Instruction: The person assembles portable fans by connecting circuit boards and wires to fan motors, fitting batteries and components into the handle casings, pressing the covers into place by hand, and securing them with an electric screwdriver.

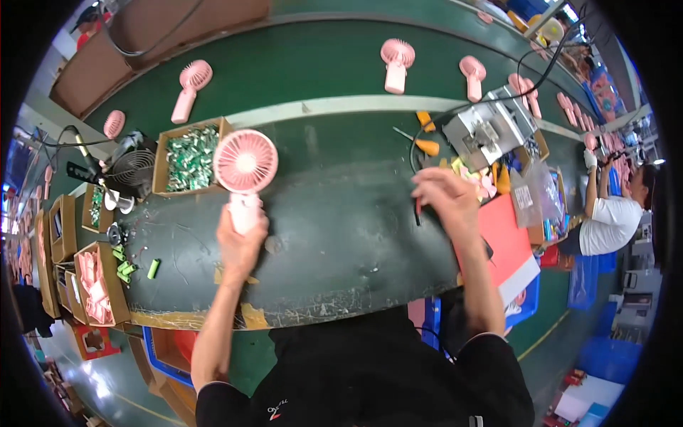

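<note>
We see one pink fan (pixel 245 162) left of centre in the frame, its round grille up and its handle down, raised over the dark green worktop (pixel 334 242). The left hand (pixel 242 242) has its fingers wrapped around the handle. The right hand (pixel 455 206), right of centre, is bent with its fingertips close together beside a small red-and-black piece (pixel 418 211); blur keeps us from telling whether they pinch it or merely hover by it.

The grille overlaps the right edge of the carton (pixel 161 167) of green and silver parts at upper left; we cannot tell if they touch. A swing leftward could knock the grille on that edge or spill the parts. If the left fingers loosened, the smooth-looking handle could slip and the fan would drop.

At upper right, the black cable (pixel 549 69) loops down near the right fingers, so a careless reach might snag it, or brush the orange-handled tools (pixel 427 147) aside. At lower left, the loose green cylinders (pixel 154 268) could roll if a forearm bumped them.
</note>
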Available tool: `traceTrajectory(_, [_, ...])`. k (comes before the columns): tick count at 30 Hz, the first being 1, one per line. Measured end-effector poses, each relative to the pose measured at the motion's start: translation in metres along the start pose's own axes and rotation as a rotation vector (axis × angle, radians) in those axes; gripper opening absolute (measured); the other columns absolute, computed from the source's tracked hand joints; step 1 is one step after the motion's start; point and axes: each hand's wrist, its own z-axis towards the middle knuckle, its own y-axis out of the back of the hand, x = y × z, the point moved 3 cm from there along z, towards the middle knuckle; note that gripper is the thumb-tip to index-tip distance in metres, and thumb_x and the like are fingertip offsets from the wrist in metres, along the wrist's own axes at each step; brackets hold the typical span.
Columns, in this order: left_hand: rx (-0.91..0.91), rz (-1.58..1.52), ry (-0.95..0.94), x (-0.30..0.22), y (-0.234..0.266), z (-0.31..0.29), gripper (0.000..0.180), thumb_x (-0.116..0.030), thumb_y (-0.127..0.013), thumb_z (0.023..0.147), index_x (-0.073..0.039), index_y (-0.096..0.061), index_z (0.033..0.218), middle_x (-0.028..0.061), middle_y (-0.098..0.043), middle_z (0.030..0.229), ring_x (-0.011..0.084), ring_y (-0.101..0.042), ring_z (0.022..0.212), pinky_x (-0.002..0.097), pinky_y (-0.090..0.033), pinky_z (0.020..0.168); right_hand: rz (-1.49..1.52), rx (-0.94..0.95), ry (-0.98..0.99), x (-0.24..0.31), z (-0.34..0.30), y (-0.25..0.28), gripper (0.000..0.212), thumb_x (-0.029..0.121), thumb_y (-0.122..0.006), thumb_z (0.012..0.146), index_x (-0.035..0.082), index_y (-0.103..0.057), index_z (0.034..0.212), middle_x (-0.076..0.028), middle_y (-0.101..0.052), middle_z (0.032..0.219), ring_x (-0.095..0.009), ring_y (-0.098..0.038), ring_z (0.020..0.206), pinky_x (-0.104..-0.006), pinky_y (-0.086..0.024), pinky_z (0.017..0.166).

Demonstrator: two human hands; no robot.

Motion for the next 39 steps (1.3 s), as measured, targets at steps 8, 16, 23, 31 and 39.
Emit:
traceTrajectory(8, [-0.155,0.116,-0.052,-0.025,0.004,-0.009,0.026,-0.008,-0.071,0.081,-0.002,-0.058,0.102,0.0037,-0.065,0.088,0.0092,-0.061,0.078,0.0245,-0.05,0.07,-0.209,0.544,-0.463,-0.037,-0.057,0.003,0.016,0.006,-0.062,0.089,-0.004,-0.062,0.102,-0.01,-0.068,0.085,-0.014,-0.067,0.065,-0.0242,-0.047,0.046])
traceTrajectory(16, [-0.091,-0.206,0.125,-0.033,0.005,-0.057,0.032,0.0,-0.068,0.08,-0.002,-0.051,0.106,0.0039,-0.058,0.077,0.009,-0.055,0.055,0.022,-0.045,0.05,-0.229,0.762,-0.286,-0.053,-0.034,-0.059,0.019,0.011,-0.064,0.089,0.001,-0.059,0.104,-0.008,-0.066,0.081,-0.015,-0.065,0.065,-0.0271,-0.05,0.052])
traceTrajectory(23, [0.161,-0.477,0.264,-0.029,-0.016,-0.055,0.032,-0.004,-0.071,0.076,-0.001,-0.054,0.103,0.0057,-0.059,0.08,0.0109,-0.054,0.053,0.0226,-0.043,0.046,-0.337,0.368,0.418,-0.002,-0.048,-0.075,0.03,0.005,-0.071,0.08,0.001,-0.06,0.109,-0.014,-0.06,0.112,-0.024,-0.063,0.096,-0.0305,-0.054,0.077])
traceTrajectory(31, [0.398,0.288,0.047,-0.048,-0.037,-0.035,0.048,-0.015,-0.077,0.072,0.0,-0.055,0.112,0.0095,-0.068,0.086,0.0188,-0.066,0.076,0.0335,-0.053,0.065,-1.111,-0.049,0.281,-0.005,-0.046,0.075,0.04,0.012,-0.075,0.076,0.0,-0.059,0.11,-0.017,-0.059,0.102,-0.035,-0.062,0.086,-0.0409,-0.052,0.074])
traceTrajectory(39, [0.294,0.845,-0.258,-0.05,-0.046,-0.016,0.052,-0.011,-0.065,0.075,-0.003,-0.047,0.123,0.0195,-0.064,0.096,0.0328,-0.066,0.087,0.0405,-0.053,0.075,-0.986,0.025,0.192,-0.036,-0.047,0.091,0.052,0.011,-0.074,0.072,-0.001,-0.055,0.119,-0.018,-0.059,0.094,-0.035,-0.062,0.085,-0.0421,-0.05,0.074])
